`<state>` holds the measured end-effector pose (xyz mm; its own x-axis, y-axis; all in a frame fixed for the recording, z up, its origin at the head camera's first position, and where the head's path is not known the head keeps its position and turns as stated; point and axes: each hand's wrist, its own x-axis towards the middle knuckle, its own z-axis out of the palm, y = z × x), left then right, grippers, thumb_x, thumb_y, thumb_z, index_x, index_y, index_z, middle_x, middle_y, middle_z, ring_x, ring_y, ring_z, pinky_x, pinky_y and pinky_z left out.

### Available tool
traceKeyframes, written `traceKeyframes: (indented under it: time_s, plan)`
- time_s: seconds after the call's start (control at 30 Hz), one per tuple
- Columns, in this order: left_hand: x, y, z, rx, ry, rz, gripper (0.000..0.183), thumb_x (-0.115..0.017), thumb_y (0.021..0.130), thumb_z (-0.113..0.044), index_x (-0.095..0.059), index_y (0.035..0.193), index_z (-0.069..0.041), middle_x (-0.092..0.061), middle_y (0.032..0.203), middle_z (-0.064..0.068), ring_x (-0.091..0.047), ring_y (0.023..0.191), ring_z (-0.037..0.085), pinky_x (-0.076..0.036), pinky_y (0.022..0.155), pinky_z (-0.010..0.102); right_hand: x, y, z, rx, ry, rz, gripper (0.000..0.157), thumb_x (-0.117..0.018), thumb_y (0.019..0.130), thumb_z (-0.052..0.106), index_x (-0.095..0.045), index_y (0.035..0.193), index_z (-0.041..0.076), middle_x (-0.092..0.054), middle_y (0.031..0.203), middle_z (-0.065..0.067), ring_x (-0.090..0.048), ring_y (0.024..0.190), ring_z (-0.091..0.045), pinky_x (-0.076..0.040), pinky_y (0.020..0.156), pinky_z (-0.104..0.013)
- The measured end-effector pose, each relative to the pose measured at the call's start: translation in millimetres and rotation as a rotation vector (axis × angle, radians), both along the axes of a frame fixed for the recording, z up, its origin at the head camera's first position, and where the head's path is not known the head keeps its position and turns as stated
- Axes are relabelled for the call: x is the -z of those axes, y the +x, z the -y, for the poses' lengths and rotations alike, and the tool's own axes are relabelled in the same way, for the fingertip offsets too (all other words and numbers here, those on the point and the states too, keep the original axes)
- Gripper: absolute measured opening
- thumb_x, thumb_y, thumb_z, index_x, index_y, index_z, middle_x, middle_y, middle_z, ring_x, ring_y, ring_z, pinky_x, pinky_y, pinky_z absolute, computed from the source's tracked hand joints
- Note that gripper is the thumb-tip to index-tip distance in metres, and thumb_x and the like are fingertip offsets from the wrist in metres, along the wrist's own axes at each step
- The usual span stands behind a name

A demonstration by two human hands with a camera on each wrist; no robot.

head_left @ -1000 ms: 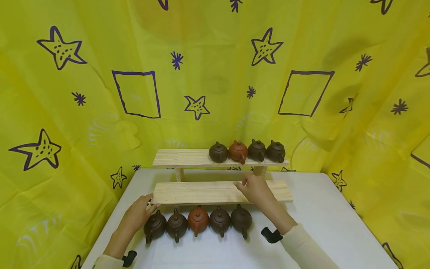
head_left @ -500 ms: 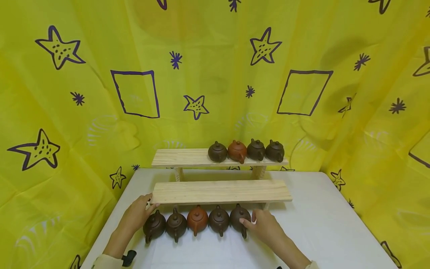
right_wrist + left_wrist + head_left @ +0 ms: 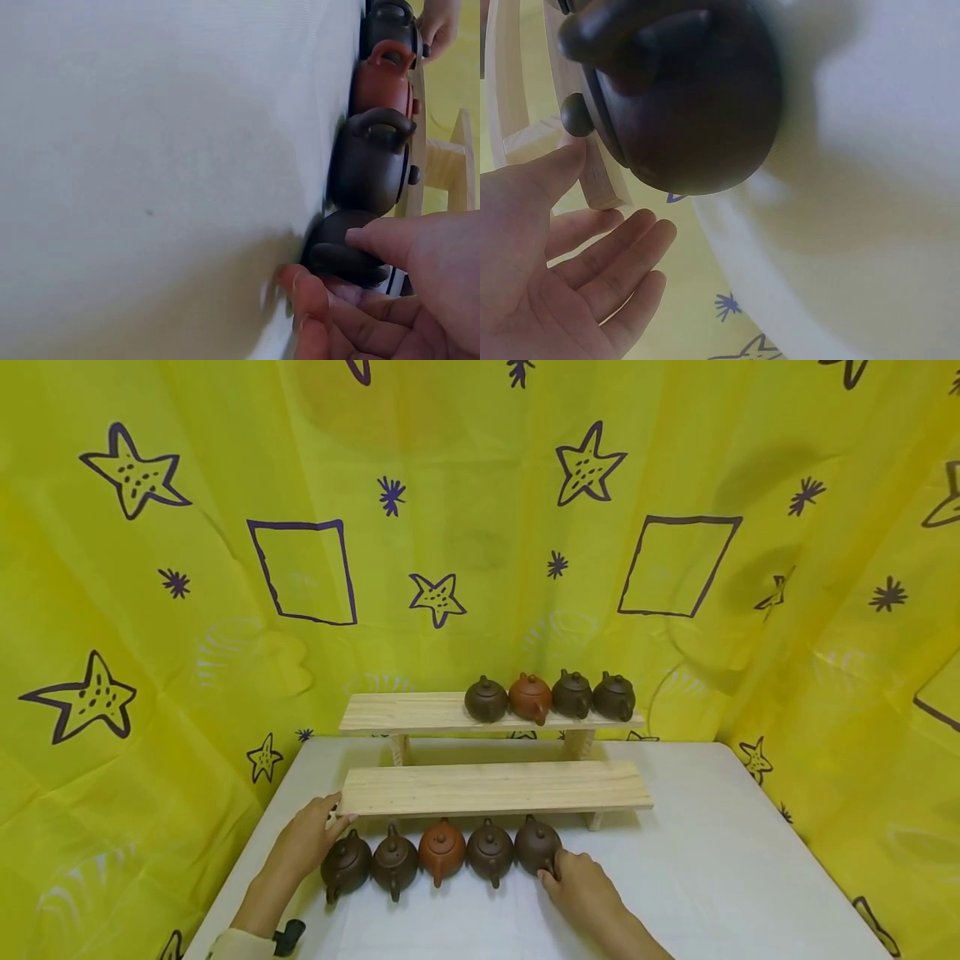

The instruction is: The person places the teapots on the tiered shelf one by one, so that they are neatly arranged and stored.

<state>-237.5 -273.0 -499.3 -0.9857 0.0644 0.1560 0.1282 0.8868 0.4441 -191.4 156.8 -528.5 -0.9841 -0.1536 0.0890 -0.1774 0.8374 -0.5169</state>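
At the right end of the front row, my right hand (image 3: 588,893) pinches the handle of a dark brown teapot (image 3: 537,846) standing on the table. In the right wrist view, the thumb lies on one side of that teapot's handle (image 3: 349,259) and the fingers on the other. My left hand (image 3: 303,839) rests at the left corner of the lower wooden shelf (image 3: 487,789), its fingers loosely extended. Close to that hand is another dark teapot (image 3: 697,105) at the row's left end. A reddish teapot (image 3: 442,849) sits mid-row between dark ones.
Several teapots stand on the right part of the upper wooden shelf (image 3: 397,710), one of them reddish (image 3: 530,696). The stand is on a white table (image 3: 720,860). A yellow patterned curtain (image 3: 487,485) hangs behind and at both sides.
My right hand has come down from above the lower shelf to the front row's rightmost teapot and taken its handle. The left hand has stayed at the shelf corner.
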Motion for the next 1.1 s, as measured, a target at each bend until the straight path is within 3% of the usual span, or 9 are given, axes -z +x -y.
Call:
traceKeyframes:
  time_s: [0.3,0.5,0.77,1.0,1.1]
  plan:
    - [-0.6,0.3,1,0.009,-0.009,-0.001,0.055,-0.071,0.103,-0.027,-0.059,0.142,0.009,-0.070,0.120,0.028,-0.068,0.112,0.045,-0.056,0.094,0.061,7.4,6.2,2,-0.051,-0.020,-0.031,0.022,-0.072,0.100,0.014,-0.062,0.088,-0.002,-0.061,0.066,-0.004,-0.059,0.055,-0.011,-0.048,0.047,-0.024]
    - [-0.8,1.0,0,0.010,-0.010,-0.004,0.054,-0.071,0.102,-0.027,-0.059,0.142,0.009,-0.070,0.118,0.027,-0.069,0.111,0.044,-0.055,0.094,0.061,8.1,8.0,0,-0.047,-0.017,-0.035,0.019,-0.072,0.100,0.013,-0.063,0.091,-0.002,-0.067,0.071,-0.010,-0.067,0.058,-0.018,-0.053,0.049,-0.028]
    - [-0.8,1.5,0,0.009,-0.010,0.003,0.055,-0.070,0.103,-0.027,-0.058,0.142,0.010,-0.069,0.120,0.029,-0.068,0.112,0.046,-0.055,0.094,0.061,5.4,14.1,-2,-0.051,-0.015,-0.047,0.018,-0.072,0.099,0.012,-0.063,0.089,0.001,-0.062,0.068,-0.002,-0.056,0.054,-0.009,-0.045,0.047,-0.021]
    - [-1.1,1.6,0,0.008,-0.005,0.000,0.055,-0.070,0.103,-0.026,-0.058,0.143,0.009,-0.069,0.119,0.029,-0.068,0.111,0.045,-0.055,0.093,0.061,8.5,15.8,-3,-0.061,-0.010,-0.097,0.017,-0.073,0.098,0.012,-0.063,0.090,0.001,-0.068,0.072,-0.007,-0.065,0.058,-0.014,-0.051,0.050,-0.022]
    - [-2.1,1.6,-1,0.011,-0.004,0.001,0.055,-0.070,0.103,-0.026,-0.058,0.143,0.009,-0.069,0.118,0.028,-0.069,0.110,0.043,-0.056,0.093,0.061,10.4,17.5,-5,-0.063,-0.029,-0.104,0.016,-0.072,0.099,0.010,-0.062,0.089,0.003,-0.064,0.070,-0.001,-0.056,0.056,-0.007,-0.045,0.049,-0.018]
